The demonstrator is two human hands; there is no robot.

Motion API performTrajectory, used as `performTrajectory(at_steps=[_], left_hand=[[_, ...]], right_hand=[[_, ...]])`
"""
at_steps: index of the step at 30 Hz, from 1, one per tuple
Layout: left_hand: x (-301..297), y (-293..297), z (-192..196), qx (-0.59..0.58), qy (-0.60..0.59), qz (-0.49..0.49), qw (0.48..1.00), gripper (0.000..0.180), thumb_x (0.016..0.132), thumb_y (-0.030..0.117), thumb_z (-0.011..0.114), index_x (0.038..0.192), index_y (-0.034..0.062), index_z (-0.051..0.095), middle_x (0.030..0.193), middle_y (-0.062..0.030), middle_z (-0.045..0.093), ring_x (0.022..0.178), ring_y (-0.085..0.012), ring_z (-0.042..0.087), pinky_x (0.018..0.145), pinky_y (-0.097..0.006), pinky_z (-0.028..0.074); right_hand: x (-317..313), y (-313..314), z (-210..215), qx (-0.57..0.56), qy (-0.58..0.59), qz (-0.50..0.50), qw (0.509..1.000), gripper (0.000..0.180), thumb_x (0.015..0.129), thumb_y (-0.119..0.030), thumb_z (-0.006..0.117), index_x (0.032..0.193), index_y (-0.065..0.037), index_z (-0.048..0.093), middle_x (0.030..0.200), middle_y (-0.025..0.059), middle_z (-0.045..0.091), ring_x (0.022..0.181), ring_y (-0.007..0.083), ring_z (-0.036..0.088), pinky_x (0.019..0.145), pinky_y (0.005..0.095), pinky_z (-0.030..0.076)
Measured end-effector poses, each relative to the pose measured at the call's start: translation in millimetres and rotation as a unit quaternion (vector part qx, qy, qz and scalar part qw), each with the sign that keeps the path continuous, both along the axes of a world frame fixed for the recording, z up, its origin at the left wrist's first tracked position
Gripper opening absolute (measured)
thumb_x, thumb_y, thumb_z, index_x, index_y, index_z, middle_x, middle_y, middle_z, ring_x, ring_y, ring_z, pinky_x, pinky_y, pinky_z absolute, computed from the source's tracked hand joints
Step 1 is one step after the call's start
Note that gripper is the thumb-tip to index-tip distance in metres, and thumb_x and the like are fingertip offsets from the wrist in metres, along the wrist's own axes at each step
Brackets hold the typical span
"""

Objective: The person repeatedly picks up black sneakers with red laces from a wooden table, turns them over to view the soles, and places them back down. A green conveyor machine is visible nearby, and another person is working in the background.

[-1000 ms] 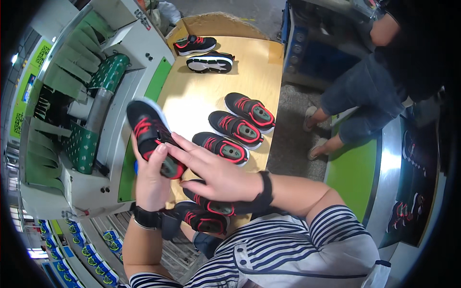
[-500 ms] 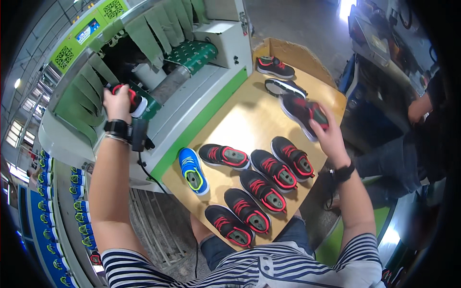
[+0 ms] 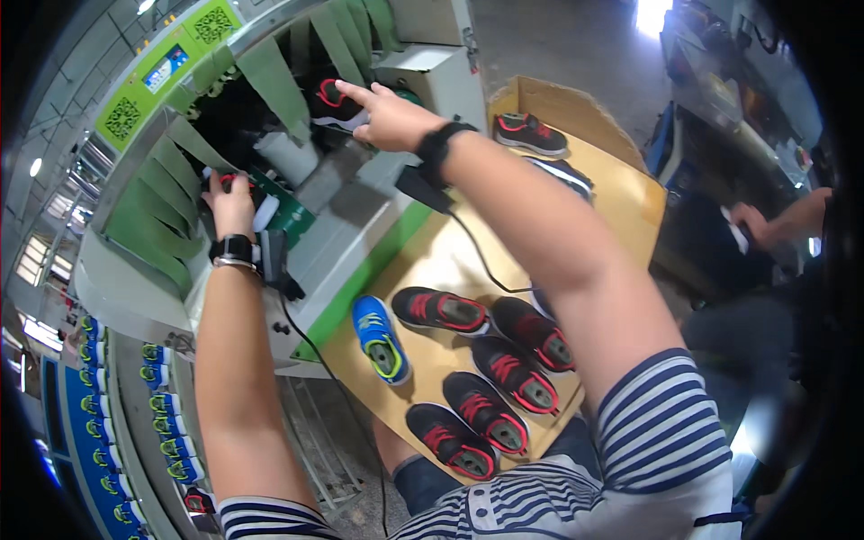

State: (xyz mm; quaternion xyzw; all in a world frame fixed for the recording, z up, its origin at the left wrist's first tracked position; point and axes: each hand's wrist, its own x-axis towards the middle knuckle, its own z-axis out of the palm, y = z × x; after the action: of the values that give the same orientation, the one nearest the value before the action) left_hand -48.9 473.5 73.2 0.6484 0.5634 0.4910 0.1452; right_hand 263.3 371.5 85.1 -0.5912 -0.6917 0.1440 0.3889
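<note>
The left hand (image 3: 230, 209) grips one black shoe (image 3: 254, 195). The right hand (image 3: 389, 119) has fingers on another black shoe (image 3: 331, 106); I can't tell if it grips or just touches. Both shoes are at the mouth of the machine (image 3: 135, 281). It seems best to keep them low and level, so the hanging strips (image 3: 274, 85) don't catch. A blue shoe (image 3: 376, 335) sits on the counter (image 3: 432, 256). A loose cord (image 3: 476, 247) could snag.

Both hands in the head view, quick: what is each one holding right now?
Left hand: closed on a black-and-red shoe.
Right hand: fingers extended at another black-and-red shoe; whether it grips cannot be told.
</note>
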Motion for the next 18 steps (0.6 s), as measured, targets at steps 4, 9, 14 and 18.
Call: performTrajectory(at_steps=[4, 9, 14, 18], left_hand=[[-36.3, -17.0, 5.2, -0.066, -0.080, -0.018, 0.994, 0.083, 0.096, 0.047, 0.063, 0.163, 0.0143, 0.026, 0.165, -0.0319, 0.019, 0.155, -0.0425, 0.022, 0.122, -0.045, 0.026], [59.0, -189.7, -16.1, -0.005, -0.039, -0.231, 0.972, 0.075, 0.101, 0.030, 0.062, 0.163, 0.0076, 0.026, 0.171, -0.0216, 0.010, 0.160, -0.0315, 0.006, 0.126, -0.042, 0.010], [75.1, -286.9, -70.7, -0.090, 0.254, -0.305, 0.913, 0.078, 0.095, 0.028, 0.069, 0.163, 0.0166, 0.030, 0.173, -0.0188, 0.000, 0.159, -0.0402, 0.004, 0.124, -0.057, 0.009], [80.6, -284.3, -113.7, -0.199, 0.392, -0.232, 0.868, 0.073, 0.100, 0.045, 0.061, 0.162, 0.0205, 0.033, 0.173, -0.0145, 0.004, 0.157, -0.0451, 0.006, 0.117, -0.074, 0.004]], right_hand=[[39.9, -190.8, 34.2, -0.152, -0.084, 0.198, 0.965, 0.052, 0.100, -0.028, 0.067, 0.147, -0.009, 0.054, 0.144, 0.0167, 0.058, 0.130, 0.0278, 0.058, 0.106, 0.0369, 0.048], [124.6, -457.9, 72.6, -0.252, -0.001, 0.155, 0.955, 0.057, 0.092, -0.025, 0.077, 0.140, -0.001, 0.060, 0.129, 0.0175, 0.069, 0.114, 0.0323, 0.069, 0.097, 0.0382, 0.053], [135.1, -508.4, 50.1, -0.269, 0.103, -0.046, 0.957, 0.062, 0.092, -0.024, 0.077, 0.144, 0.002, 0.054, 0.132, 0.0167, 0.066, 0.124, 0.0261, 0.063, 0.107, 0.0390, 0.047], [161.2, -423.0, -38.0, -0.260, 0.172, -0.130, 0.941, 0.063, 0.096, -0.030, 0.073, 0.145, 0.003, 0.051, 0.135, 0.0160, 0.064, 0.125, 0.0201, 0.060, 0.108, 0.0353, 0.046]])
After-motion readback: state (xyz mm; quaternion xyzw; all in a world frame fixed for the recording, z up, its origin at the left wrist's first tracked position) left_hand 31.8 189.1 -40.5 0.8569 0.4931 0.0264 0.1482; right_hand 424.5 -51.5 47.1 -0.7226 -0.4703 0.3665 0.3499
